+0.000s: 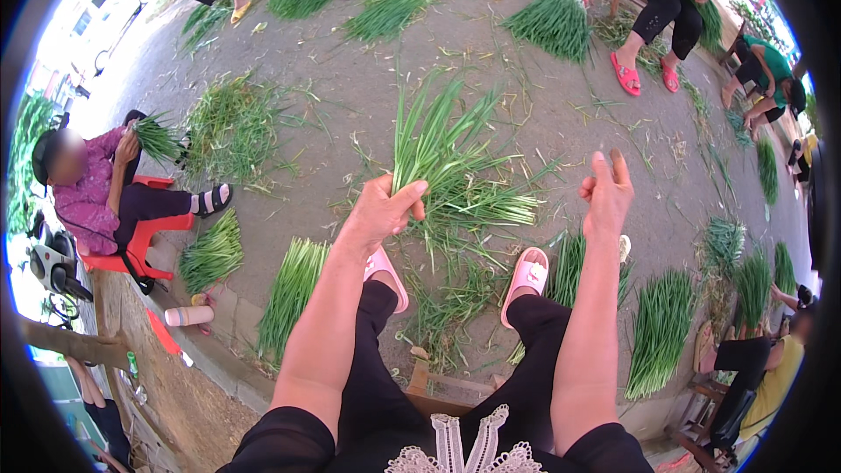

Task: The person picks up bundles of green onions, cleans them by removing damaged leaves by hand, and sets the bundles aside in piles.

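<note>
My left hand [386, 210] is closed round the stems of a small bunch of green chives [431, 133], whose leaves fan out upward. Opposite it, my right hand [606, 197] is raised with some fingers stretched up and apart, and I see nothing in it. Between the hands, a loose heap of chives [482, 203] lies on the ground, its pale stem ends toward the right. Shorter scraps of leaf [455, 298] are strewn between my pink slippers.
Sorted chive bundles [296, 293] lie left of my legs, with another pile [661, 333] at right. A person on a red chair [144, 223] holds chives at left. Other seated people work around. A pink-and-white bottle [189, 315] lies near the kerb.
</note>
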A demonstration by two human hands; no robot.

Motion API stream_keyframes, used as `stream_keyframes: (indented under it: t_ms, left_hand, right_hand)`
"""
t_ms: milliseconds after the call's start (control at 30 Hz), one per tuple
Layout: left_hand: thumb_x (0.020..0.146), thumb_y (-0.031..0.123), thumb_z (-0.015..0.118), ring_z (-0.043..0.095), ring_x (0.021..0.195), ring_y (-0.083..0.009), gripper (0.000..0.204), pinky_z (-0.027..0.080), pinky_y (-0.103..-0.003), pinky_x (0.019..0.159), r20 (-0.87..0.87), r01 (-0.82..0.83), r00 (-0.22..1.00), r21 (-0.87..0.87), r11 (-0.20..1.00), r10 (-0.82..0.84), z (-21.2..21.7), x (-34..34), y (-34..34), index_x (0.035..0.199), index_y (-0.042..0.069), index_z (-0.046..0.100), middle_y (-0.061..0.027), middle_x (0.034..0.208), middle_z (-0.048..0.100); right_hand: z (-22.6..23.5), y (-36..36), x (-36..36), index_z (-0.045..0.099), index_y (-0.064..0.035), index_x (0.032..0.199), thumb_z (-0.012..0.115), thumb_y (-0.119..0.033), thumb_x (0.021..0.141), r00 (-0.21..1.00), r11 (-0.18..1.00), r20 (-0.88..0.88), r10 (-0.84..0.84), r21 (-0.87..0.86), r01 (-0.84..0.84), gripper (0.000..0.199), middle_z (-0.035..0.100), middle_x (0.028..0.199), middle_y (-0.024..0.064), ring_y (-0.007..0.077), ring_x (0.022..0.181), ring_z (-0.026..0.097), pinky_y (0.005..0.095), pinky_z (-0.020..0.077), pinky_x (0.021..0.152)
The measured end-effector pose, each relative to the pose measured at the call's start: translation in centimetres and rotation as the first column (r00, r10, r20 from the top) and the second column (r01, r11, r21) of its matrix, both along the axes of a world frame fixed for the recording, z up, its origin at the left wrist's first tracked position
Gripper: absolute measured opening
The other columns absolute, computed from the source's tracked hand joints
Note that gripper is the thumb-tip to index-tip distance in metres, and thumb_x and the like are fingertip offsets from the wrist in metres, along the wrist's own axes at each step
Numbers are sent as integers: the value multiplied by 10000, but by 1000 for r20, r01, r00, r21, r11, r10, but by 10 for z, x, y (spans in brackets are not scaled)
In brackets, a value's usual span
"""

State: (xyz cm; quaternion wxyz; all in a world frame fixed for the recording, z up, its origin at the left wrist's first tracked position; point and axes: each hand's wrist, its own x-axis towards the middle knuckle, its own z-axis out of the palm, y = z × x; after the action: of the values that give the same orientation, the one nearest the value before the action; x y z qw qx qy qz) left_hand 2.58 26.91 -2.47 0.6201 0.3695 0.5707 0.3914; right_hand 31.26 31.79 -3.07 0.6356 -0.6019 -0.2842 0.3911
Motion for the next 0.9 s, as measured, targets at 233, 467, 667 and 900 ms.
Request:
stream_keyframes:
  t_ms: [233, 467, 667, 900]
  left_hand:
    - [802, 210, 631, 419, 444, -40, 185, 322, -204, 410, -144, 160, 976, -23, 987, -162, 4, -5, -2, 739, 43, 584, -41, 611, 589]
    - [812, 259, 623, 502, 558, -59, 200, 406, -245, 530, -333, 422, 864, 76, 903, -376, 2, -4, -4, 809, 59, 622, -6, 674, 624]
    - [818, 279, 621, 407, 452, -29, 250, 330, -199, 409, -204, 175, 963, -15, 984, -174, 13, -9, -4, 875, 37, 595, -13, 674, 599]
    - [798, 264, 655, 389, 402, -31, 297, 316, -191, 365, -44, -38, 998, -5, 999, 37, -3, -30, -4, 873, 0, 543, -64, 661, 582]
  right_hand:
    - [-1, -6, -32, 383, 93, 1250, 630, -288, 805, 789, 883, 397, 469, -201, -425, 635, 551, 754, 43, 83, 631, 496, 253, 423, 592]
    - [-31, -4, -35, 604, 36, 886, 558, -226, 847, 585, 790, 562, 585, -233, -567, 269, 492, 571, 18, 91, 563, 423, 272, 347, 513]
    - [-48, 5, 11, 553, -8, 672, 552, -214, 859, 857, 960, 440, 268, -52, -274, 279, 432, 525, -16, 60, 496, 394, 249, 308, 439]
    - [-21, -1, 50, 536, -5, 1066, 612, -210, 830, 979, 982, -82, -188, -33, 186, 322, 476, 631, -17, 53, 468, 408, 206, 334, 402]
